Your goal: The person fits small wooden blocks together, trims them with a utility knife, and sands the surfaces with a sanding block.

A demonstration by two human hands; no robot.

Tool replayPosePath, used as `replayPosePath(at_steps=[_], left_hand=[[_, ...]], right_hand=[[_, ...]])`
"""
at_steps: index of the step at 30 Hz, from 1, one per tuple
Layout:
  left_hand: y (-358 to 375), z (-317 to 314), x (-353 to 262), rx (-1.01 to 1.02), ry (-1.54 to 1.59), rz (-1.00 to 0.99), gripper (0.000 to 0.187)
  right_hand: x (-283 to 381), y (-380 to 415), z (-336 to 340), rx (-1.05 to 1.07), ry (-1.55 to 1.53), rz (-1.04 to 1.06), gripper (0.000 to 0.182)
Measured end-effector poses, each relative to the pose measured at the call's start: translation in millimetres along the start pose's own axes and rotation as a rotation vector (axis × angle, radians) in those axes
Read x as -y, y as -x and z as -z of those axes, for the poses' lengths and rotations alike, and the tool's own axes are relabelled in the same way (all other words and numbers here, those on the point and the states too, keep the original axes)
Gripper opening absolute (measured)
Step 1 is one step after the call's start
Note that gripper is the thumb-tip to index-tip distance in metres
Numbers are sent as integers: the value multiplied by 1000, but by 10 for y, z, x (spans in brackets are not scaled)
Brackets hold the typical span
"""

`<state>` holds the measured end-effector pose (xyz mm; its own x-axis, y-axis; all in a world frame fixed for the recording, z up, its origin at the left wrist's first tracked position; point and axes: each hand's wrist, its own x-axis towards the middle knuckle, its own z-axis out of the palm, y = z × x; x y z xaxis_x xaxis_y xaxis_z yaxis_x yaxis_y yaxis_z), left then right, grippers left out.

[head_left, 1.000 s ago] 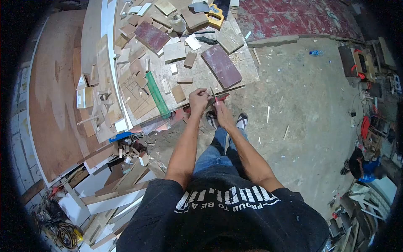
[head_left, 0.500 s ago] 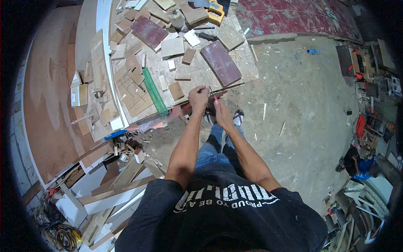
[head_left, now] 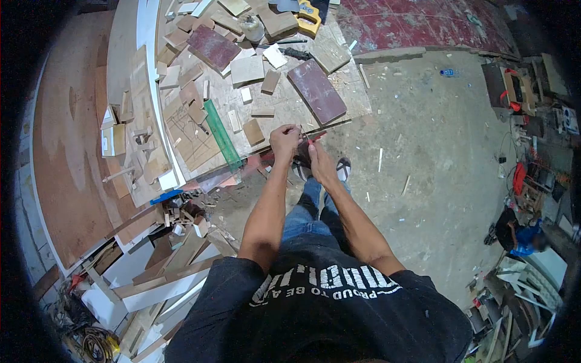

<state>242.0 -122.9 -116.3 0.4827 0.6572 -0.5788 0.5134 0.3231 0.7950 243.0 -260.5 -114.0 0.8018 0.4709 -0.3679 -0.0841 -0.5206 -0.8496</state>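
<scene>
Close to the front edge of the workbench [head_left: 275, 124], my two hands work near each other at waist height. My left hand [head_left: 285, 143] is closed, thumb and fingertips pinched together around something too small to name. Wrapped round a slim red and dark tool [head_left: 319, 137], my right hand [head_left: 321, 163] has its thumb pointing up towards the left fingertips. A thin light sliver shows between the hands. Just beyond them, a maroon board [head_left: 316, 91] lies flat at the bench's right corner, and a small tan wood block [head_left: 253, 132] lies to the left.
Wood offcuts, a green ruler [head_left: 222, 134], a jar [head_left: 251, 28] and a yellow saw handle [head_left: 308, 19] are spread over the bench. Scrap boards [head_left: 175, 272] pile up at lower left. A person in blue [head_left: 525, 238] is at the far right, amid clutter.
My hands stay almost in place, with slight finger movement around the small piece between them. The whole view has shifted slightly to the left.
</scene>
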Motion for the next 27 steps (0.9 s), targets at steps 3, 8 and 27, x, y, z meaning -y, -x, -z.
replayPosePath(at_steps=[3,8,27], left_hand=[[-26,7,-5,15,-16,15,25],[-6,-16,-25,-24,-10,14,19],[-3,-16,-68,-19,-11,96,26]], right_hand=[[5,-16,44,29,14,0,33],[95,-52,158,102,108,-52,40],[22,-112,162,126,139,-59,46]])
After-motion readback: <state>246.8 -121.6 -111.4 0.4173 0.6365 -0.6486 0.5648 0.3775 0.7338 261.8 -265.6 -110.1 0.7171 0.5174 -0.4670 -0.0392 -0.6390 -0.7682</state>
